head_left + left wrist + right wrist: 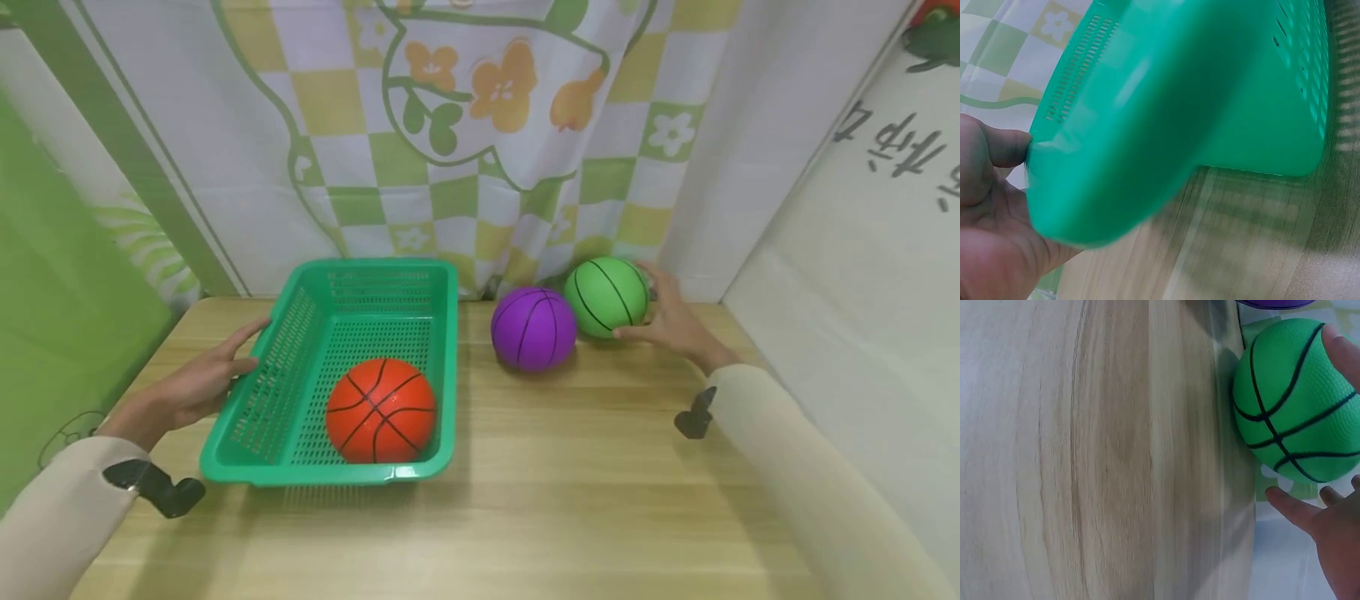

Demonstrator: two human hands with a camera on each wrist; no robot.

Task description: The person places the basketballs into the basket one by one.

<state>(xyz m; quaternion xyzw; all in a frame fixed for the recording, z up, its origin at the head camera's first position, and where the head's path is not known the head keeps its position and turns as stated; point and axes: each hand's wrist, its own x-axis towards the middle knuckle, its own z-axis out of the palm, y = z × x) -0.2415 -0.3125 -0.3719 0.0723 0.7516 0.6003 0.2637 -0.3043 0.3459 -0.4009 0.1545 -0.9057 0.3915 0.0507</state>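
Observation:
My left hand (202, 383) is at the left rim of a green perforated plastic basket (448, 358), thumb and fingers holding that rim. In the left wrist view the thumb (1010, 147) touches the basket's edge, while the rim hides the other fingertips. An orange-red toy basketball (381, 410) sits inside, in the basket's near right corner. At the back right, my right hand (675, 321) is spread beside a green toy basketball (606, 297). Its thumb overlaps the ball; in the right wrist view the index finger (1294, 509) stands apart from it.
A purple toy basketball (534, 329) is just left of the green one, on the wooden table (585, 483). Behind the table hangs a checked, flowered curtain (450, 183). A white wall panel (855, 275) borders the right side.

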